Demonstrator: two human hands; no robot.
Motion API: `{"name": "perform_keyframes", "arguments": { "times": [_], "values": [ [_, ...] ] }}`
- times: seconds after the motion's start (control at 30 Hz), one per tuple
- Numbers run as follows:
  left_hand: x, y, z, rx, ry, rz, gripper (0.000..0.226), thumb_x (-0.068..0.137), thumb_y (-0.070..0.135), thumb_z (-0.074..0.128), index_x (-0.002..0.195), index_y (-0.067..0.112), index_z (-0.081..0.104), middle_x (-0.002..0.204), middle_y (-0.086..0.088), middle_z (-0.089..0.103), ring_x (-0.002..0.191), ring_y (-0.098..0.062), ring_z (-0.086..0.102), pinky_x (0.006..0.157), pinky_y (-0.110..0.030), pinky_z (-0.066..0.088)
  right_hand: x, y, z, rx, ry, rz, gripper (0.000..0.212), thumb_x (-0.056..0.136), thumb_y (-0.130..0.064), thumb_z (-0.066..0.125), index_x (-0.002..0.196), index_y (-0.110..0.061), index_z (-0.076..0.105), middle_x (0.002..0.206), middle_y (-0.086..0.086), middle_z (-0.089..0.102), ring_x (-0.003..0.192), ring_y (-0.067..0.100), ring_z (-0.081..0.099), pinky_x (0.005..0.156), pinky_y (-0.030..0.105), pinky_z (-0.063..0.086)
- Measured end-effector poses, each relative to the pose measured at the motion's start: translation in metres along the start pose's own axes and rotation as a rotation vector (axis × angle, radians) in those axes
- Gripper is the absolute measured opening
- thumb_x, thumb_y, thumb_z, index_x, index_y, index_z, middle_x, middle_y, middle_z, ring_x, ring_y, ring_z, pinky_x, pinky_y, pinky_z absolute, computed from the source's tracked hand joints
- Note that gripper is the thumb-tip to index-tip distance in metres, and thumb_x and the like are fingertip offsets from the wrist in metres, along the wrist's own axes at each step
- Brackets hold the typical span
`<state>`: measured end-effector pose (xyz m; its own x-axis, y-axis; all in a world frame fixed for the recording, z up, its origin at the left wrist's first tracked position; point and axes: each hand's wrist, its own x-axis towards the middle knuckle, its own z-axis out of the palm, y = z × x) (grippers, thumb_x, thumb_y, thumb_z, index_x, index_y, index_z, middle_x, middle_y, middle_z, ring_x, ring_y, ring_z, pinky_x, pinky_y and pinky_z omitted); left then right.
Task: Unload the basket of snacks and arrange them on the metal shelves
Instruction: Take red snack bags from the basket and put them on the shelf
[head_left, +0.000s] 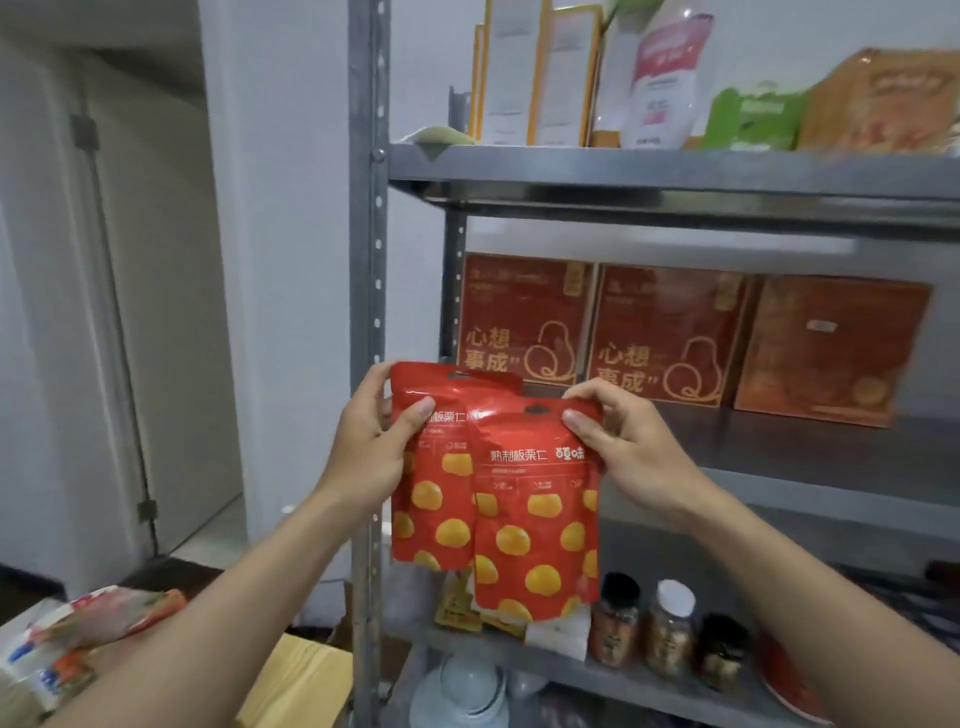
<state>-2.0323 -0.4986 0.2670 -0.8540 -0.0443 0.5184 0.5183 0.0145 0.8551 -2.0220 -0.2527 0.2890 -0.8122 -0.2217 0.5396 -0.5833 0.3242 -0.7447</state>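
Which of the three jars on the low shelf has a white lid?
The middle jar. Its lid is white; the jars left and right of it have dark lids.

Pale white wall (291, 260), recessed doorway (156, 338) at left, dark floor strip (171, 574), soft even light

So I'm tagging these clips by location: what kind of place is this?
Probably a home storeroom or pantry corner, not a shop. A bare metal shelving unit holds red gift boxes, jars and stacked bowls, with a plain white wall and doorway beside it.
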Motion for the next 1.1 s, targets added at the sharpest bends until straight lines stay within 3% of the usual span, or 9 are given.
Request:
{"name": "perform_keyframes", "arguments": {
  "times": [0.13, 0.3, 0.37, 0.43, 0.57, 0.7, 0.87, 1.0, 1.1],
  "values": [
    [0.05, 0.0, 0.05, 0.021, 0.022, 0.02, 0.02, 0.094, 0.032, 0.061, 0.109, 0.041, 0.051, 0.096, 0.003, 0.073, 0.085, -0.017, 0.074, 0.07, -0.036, 0.061, 0.026, 0.014, -0.05, -0.052, 0.063, -0.017, 0.009, 0.1, -0.016, 0.054, 0.098, -0.014, 0.062, 0.092, 0.002, 0.064, 0.08, 0.01, 0.063, 0.062, 0.02, 0.053],
    [0.113, -0.018, 0.079, 0.054, 0.086, -0.01, 0.025, 0.094, 0.034, 0.06, 0.116, 0.035, 0.049, 0.099, 0.007, 0.07, 0.082, -0.009, 0.073, 0.063, -0.025, 0.059, 0.076, 0.034, -0.079, -0.085, 0.122, -0.002, 0.009, 0.101, -0.019, 0.053, 0.101, -0.015, 0.062, 0.087, -0.002, 0.064, 0.069, -0.004, 0.062, 0.057, 0.014, 0.049],
    [0.14, -0.032, 0.083, 0.017, 0.126, -0.082, 0.026, 0.094, 0.034, 0.061, 0.117, 0.033, 0.05, 0.095, 0.006, 0.072, 0.077, -0.012, 0.073, 0.061, -0.028, 0.059, 0.1, 0.047, -0.081, -0.071, 0.144, 0.022, 0.008, 0.101, -0.02, 0.054, 0.101, -0.018, 0.062, 0.089, -0.003, 0.064, 0.075, -0.001, 0.064, 0.058, 0.016, 0.05],
    [0.17, -0.052, 0.083, 0.011, 0.178, -0.165, 0.028, 0.093, 0.032, 0.063, 0.119, 0.029, 0.053, 0.098, -0.001, 0.072, 0.079, -0.02, 0.073, 0.07, -0.038, 0.06, 0.124, 0.062, -0.079, -0.067, 0.178, 0.056, 0.008, 0.101, -0.022, 0.054, 0.099, -0.021, 0.061, 0.088, -0.004, 0.064, 0.079, 0.008, 0.068, 0.059, 0.022, 0.054],
    [0.228, -0.099, 0.079, 0.03, 0.197, -0.419, 0.025, 0.091, 0.021, 0.068, 0.114, 0.014, 0.062, 0.093, -0.012, 0.072, 0.08, -0.028, 0.07, 0.079, -0.045, 0.059, 0.172, 0.093, -0.063, -0.046, 0.217, 0.152, 0.009, 0.101, -0.019, 0.053, 0.097, -0.023, 0.06, 0.087, 0.001, 0.066, 0.063, 0.001, 0.067, 0.049, 0.015, 0.048],
    [0.269, -0.132, 0.079, 0.145, 0.042, -0.617, 0.011, 0.09, 0.009, 0.066, 0.098, 0.001, 0.065, 0.077, -0.01, 0.066, 0.062, -0.021, 0.062, 0.057, -0.029, 0.052, 0.216, 0.129, -0.041, -0.053, 0.196, 0.341, 0.008, 0.101, -0.026, 0.055, 0.104, -0.025, 0.062, 0.098, -0.001, 0.067, 0.08, 0.01, 0.067, 0.055, 0.017, 0.051],
    [0.295, -0.146, 0.082, 0.414, -0.053, -0.605, 0.018, 0.091, 0.015, 0.065, 0.078, 0.009, 0.055, 0.073, -0.006, 0.061, 0.063, -0.018, 0.059, 0.054, -0.028, 0.045, 0.253, 0.169, -0.013, -0.036, 0.184, 0.506, 0.011, 0.099, -0.022, 0.058, 0.106, -0.02, 0.066, 0.1, 0.004, 0.069, 0.084, 0.014, 0.066, 0.069, 0.026, 0.056],
    [0.304, -0.157, 0.077, 0.553, -0.066, -0.588, 0.019, 0.089, 0.013, 0.065, 0.075, 0.011, 0.053, 0.073, -0.006, 0.059, 0.064, -0.017, 0.058, 0.063, -0.028, 0.047, 0.266, 0.193, 0.009, -0.017, 0.176, 0.592, 0.01, 0.098, -0.014, 0.057, 0.102, -0.015, 0.066, 0.103, 0.007, 0.067, 0.08, 0.012, 0.061, 0.055, 0.02, 0.045],
    [0.306, -0.162, 0.072, 0.554, -0.056, -0.58, 0.019, 0.088, 0.019, 0.069, 0.076, 0.012, 0.056, 0.073, -0.005, 0.06, 0.065, -0.016, 0.058, 0.059, -0.025, 0.045, 0.266, 0.203, 0.018, -0.044, 0.219, 0.648, 0.012, 0.097, -0.014, 0.055, 0.101, -0.016, 0.067, 0.099, 0.006, 0.068, 0.08, 0.014, 0.061, 0.058, 0.022, 0.046]
  ]
}}
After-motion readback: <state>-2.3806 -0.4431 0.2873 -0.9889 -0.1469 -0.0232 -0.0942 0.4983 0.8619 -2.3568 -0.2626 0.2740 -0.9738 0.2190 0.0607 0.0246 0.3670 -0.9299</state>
